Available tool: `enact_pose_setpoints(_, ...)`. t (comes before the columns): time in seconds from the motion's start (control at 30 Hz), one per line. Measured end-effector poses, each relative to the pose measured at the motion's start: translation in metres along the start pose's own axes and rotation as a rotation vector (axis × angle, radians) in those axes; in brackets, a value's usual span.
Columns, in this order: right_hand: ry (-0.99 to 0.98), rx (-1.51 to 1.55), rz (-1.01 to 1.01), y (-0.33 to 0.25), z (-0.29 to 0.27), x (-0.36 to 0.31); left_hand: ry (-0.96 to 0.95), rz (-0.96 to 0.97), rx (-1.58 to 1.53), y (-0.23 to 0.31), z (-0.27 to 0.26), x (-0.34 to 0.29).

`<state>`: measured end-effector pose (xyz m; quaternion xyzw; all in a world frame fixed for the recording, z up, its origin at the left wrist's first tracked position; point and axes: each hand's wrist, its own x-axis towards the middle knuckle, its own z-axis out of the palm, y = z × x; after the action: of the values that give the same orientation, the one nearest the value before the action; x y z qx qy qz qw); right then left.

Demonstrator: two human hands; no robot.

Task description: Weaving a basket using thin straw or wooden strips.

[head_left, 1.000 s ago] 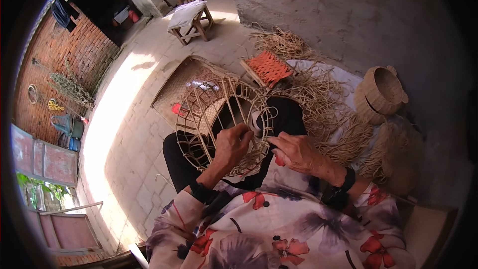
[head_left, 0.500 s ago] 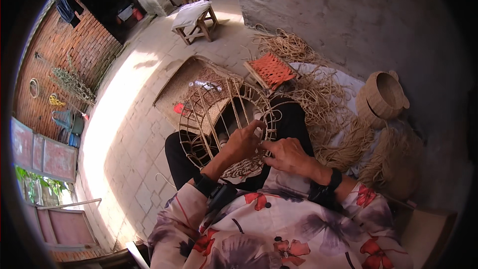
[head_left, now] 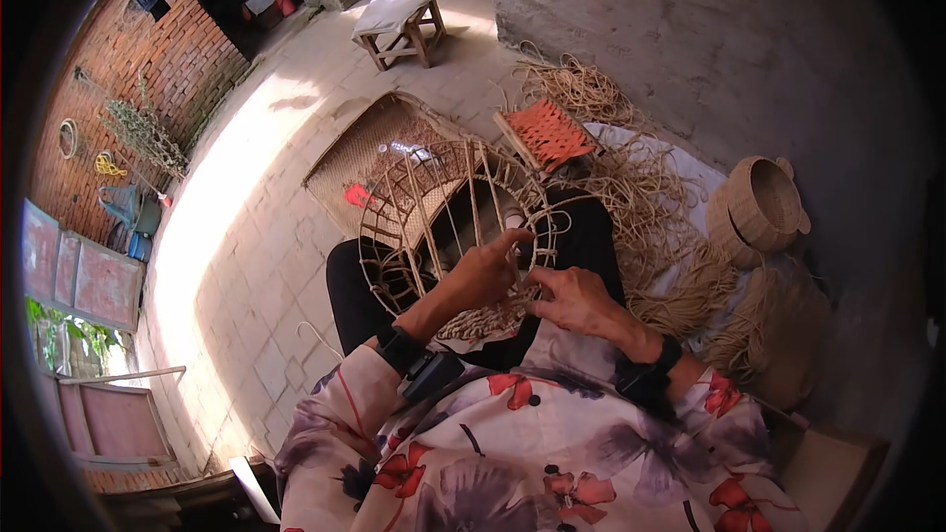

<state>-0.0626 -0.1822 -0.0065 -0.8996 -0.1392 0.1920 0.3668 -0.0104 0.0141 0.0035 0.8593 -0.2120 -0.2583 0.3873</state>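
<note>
A round open frame (head_left: 367, 254) of thin rods wrapped with straw-coloured cord rests on my lap. Several long cords (head_left: 473, 192) run across it, and a band of woven cord (head_left: 483, 323) fills the side nearest me. Over the frame's right part, my left hand (head_left: 485, 271) bends its fingers around a cord near the rim, index finger reaching forward. Just to its right, my right hand (head_left: 576, 298) pinches cord at the rim. The fingertips partly hide the strand. A loose cord loop (head_left: 562, 220) sticks out beyond the rim.
Beyond my knees lie a woven mat (head_left: 340, 158) and a low stool with an orange woven seat (head_left: 548, 133). Heaps of loose cord (head_left: 641, 187) spread on a white sheet at right, beside a round woven basket (head_left: 754, 207). A wooden chair (head_left: 399, 15) stands farther off.
The view has shifted slightly. My right hand has drawn a little to the right, widening the gap from my left hand, which stays at the rim.
</note>
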Motion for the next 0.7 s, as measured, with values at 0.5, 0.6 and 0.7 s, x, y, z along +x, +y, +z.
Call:
enact_pose_setpoints(0.5,0.382,0.062,-0.412,-0.012,0.008,-0.007,0.25,-0.146,-0.965,-0.022,0.005,-0.093)
enact_pose_setpoints(0.6,0.268,-0.005,-0.568,-0.021,0.02,0.0,0.239,-0.138,-0.928,-0.03,-0.006,-0.095)
enact_pose_setpoints(0.7,0.225,-0.085,-0.586,-0.026,0.026,-0.001,0.285,-0.113,-0.864,-0.036,-0.025,-0.1)
